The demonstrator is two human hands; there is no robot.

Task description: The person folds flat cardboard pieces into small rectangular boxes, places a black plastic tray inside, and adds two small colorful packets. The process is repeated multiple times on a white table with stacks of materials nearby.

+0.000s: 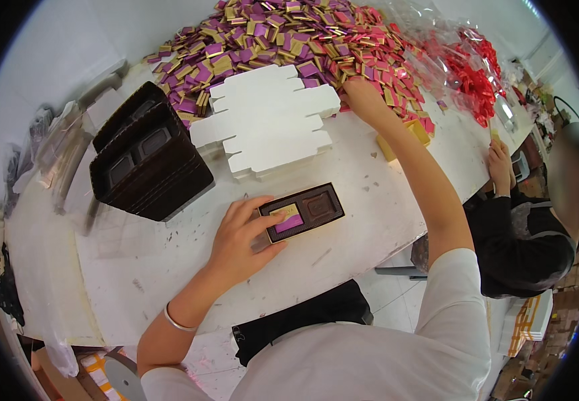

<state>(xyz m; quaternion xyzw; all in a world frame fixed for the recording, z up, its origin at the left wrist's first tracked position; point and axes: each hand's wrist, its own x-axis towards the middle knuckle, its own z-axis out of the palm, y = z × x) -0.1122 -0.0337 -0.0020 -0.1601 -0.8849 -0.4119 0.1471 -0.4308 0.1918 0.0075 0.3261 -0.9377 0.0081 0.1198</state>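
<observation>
At the middle of the table lies a small narrow box (335, 212) with a dark brown tray of two compartments. My left hand (239, 234) grips its left end, thumb at the near side and fingers over the far side. One fingertip rests on a gold and purple wrapped piece (288, 223) in the left compartment. The right compartment (317, 206) shows bare brown plastic. My right hand (364, 100) reaches to the near edge of a large heap of small wrapped pieces (256, 41), purple, gold and pink. Its fingertips are hidden among the pieces beside the white cartons.
A stack of flat white cartons (266, 120) lies beyond the small box. Nested dark brown trays (162, 164) stand left of it. A yellow box (415, 137) sits near my right forearm. Red ribbons (477, 73) lie at the far right, near a co-worker's hand (500, 164).
</observation>
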